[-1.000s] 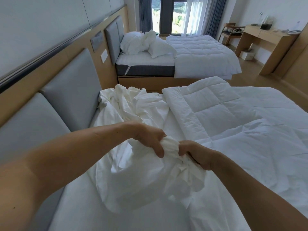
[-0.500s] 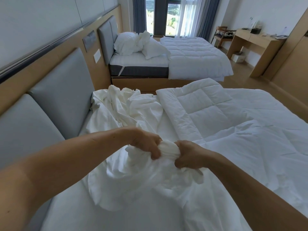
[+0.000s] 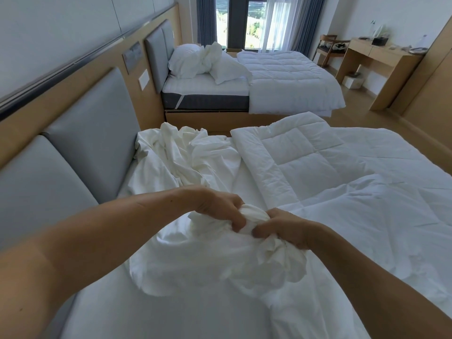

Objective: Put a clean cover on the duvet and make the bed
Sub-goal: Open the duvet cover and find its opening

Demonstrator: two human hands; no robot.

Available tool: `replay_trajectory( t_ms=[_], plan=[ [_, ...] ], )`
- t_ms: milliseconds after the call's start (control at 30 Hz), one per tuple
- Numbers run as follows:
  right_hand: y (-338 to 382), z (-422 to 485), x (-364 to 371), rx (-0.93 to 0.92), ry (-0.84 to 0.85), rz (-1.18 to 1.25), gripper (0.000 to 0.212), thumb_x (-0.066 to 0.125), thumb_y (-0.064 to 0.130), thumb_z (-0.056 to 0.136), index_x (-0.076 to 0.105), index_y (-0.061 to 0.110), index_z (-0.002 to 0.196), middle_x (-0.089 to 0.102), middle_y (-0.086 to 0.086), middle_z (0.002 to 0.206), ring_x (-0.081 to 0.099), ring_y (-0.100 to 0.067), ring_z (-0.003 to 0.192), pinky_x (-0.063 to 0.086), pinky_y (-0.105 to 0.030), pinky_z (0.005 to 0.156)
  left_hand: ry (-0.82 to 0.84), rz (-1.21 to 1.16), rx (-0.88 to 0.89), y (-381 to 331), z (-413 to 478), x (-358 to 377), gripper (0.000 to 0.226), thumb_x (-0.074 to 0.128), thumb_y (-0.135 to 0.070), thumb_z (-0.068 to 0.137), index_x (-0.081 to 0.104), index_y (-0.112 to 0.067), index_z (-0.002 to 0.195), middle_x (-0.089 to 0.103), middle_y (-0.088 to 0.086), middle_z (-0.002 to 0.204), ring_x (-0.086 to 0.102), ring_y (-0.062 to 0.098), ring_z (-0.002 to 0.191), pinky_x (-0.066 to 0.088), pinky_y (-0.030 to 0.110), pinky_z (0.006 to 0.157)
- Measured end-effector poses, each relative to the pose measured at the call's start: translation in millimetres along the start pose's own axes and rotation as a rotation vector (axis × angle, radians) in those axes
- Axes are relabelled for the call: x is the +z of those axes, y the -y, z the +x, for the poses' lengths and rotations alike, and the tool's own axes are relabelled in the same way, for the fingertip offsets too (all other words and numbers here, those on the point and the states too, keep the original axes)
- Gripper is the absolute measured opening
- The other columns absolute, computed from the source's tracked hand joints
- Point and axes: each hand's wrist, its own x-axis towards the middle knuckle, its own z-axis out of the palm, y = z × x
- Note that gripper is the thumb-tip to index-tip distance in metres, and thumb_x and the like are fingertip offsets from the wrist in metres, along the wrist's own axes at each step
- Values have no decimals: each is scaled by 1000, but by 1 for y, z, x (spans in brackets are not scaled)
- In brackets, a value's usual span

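Gathering the cover (image 3: 195,260) hand over hand looks like the step under way, probably a search for its corner or open end. At the left of the frame stands the grey headboard (image 3: 93,143). From it the cover runs in loose creases over the bed (image 3: 244,177) down to the hands in the lower centre.

The left hand (image 3: 220,206) has its fingers curled down over a thick white bunch of the cloth. Meeting the same bunch from the right, the right hand (image 3: 286,228) is clenched on it, and a crumpled tuft sticks out below the fist.

To do this well, I would feed the cloth through in short bites along one seam, one hand clamping while the other advances. That way the edge is not lost in the folds. Lifting the bunch clear of the mattress should let the slack drop and show which way the cloth is turned.

Right of the hands, the quilted duvet (image 3: 305,162) lies flat across the centre right. Its upper end is bare and smooth white cloth is draped over its near part; I cannot tell whether that cloth belongs to the cover.

As a container the cover seems to hold nothing, since the duvet is outside it. In the upper right a black box (image 3: 379,41) sits on the counter (image 3: 381,57), and a white box (image 3: 352,80) stands on the floor below. Their contents are too small to make out.
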Motion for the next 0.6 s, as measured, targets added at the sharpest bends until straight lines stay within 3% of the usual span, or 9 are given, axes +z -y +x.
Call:
replay_trajectory(
  t_ms=[100, 233, 367, 533, 600],
  plan=[
    [4, -4, -3, 16, 47, -131, 35, 89, 22, 68, 74, 9, 97, 77, -8, 89, 74, -25, 82, 61, -36, 75, 11, 73, -1, -1, -1, 2, 22, 72, -16, 68, 69, -15, 90, 72, 4, 86, 71, 25, 85, 59, 40, 77],
    [-1, -2, -1, -19, -19, -217, 30, 76, 12, 63, 71, 3, 91, 68, -5, 76, 65, -22, 72, 57, -41, 73, 9, 277, -6, -10, -4, 3, 39, 87, -29, 71, 71, -14, 103, 73, 1, 91, 72, 21, 88, 59, 31, 75],
    [-12, -2, 3, -76, -20, -94, 26, 68, 12, 60, 70, 7, 85, 65, -4, 75, 63, -22, 72, 54, -39, 71, -57, 455, 17, -16, 1, 0, 15, 77, -23, 77, 62, -20, 80, 64, -4, 76, 65, 19, 74, 53, 28, 67],
    [-17, -6, 2, -96, -5, 67, 35, 66, 7, 63, 71, 0, 98, 69, -10, 83, 66, -22, 74, 55, -34, 69, -102, 494, 83, -19, 7, -3, 22, 70, -13, 80, 53, -21, 68, 56, -8, 65, 55, 11, 58, 46, 25, 57],
    [-19, -6, 3, -82, -8, 60, 37, 64, 12, 60, 71, 2, 96, 68, -9, 83, 66, -23, 75, 55, -36, 70, -87, 475, 77, -17, 11, -2, 15, 69, -12, 77, 57, -20, 71, 60, -6, 69, 61, 16, 66, 52, 29, 64]
  ],
)
